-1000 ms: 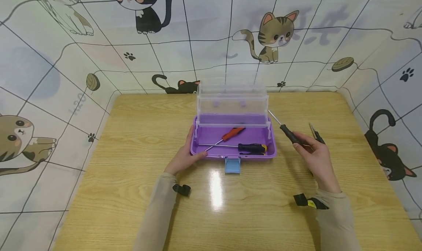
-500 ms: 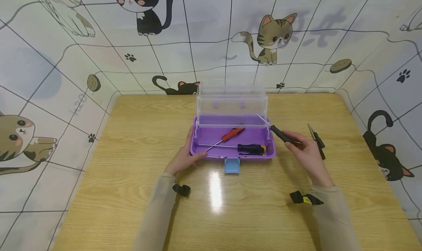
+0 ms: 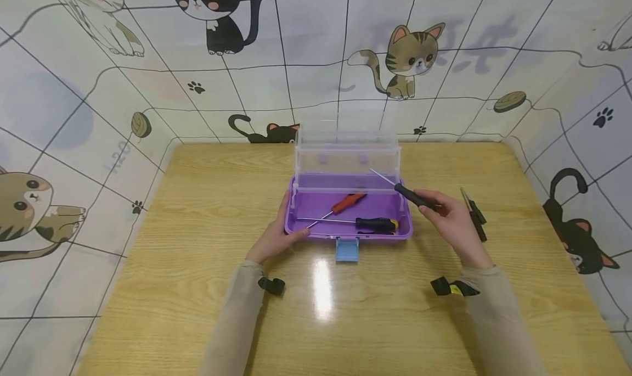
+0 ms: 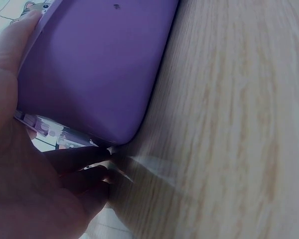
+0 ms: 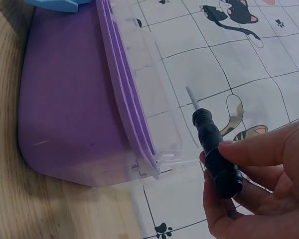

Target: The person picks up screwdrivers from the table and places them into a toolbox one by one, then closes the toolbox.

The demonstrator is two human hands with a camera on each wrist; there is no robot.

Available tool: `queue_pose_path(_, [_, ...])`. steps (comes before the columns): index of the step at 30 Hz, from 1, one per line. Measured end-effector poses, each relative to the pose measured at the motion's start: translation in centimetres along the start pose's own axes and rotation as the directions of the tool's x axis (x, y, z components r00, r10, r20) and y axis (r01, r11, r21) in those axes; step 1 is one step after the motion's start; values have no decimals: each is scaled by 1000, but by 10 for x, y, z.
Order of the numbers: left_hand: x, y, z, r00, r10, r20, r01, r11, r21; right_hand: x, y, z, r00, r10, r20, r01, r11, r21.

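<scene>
fingers (image 5: 217,209) (right hand's) pinch a screwdriver (image 5: 213,144) near the open box's (image 5: 70,99) edge (image 5: 123,107).

High downward head view, 2 wrist close-ups, purple box (image 4: 94,64) in all 3

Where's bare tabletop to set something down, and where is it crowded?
Bare table lies left of the left hand, and between the two sleeves in front of the blue latch. It's crowded right of the purple box: the right hand holds a black screwdriver, with a black-handled tool lying nearby.
</scene>
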State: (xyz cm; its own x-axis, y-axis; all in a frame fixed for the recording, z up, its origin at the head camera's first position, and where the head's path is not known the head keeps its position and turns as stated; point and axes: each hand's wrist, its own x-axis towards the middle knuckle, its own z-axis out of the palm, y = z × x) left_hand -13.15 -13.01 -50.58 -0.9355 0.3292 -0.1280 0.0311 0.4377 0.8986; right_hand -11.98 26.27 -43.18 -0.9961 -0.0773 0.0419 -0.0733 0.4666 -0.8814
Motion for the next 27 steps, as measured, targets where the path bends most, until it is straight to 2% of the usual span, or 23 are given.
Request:
queue_pose_path(15, [0, -1, 0, 1000, -7, 1, 7, 1000, -5, 11, -9, 3, 999, 17, 31, -17, 1000, -17])
queue_pose_path(22, [0, -1, -1, 1000, 1, 5, -1, 1000, 0, 19, -7, 12, 997, -28, 67, 23, 997, 71])
queue_pose_path(27, [0, -1, -1, 1000, 9, 7, -9, 1000, -8, 23, -9, 15, 995, -26, 101, 19, 997, 72])
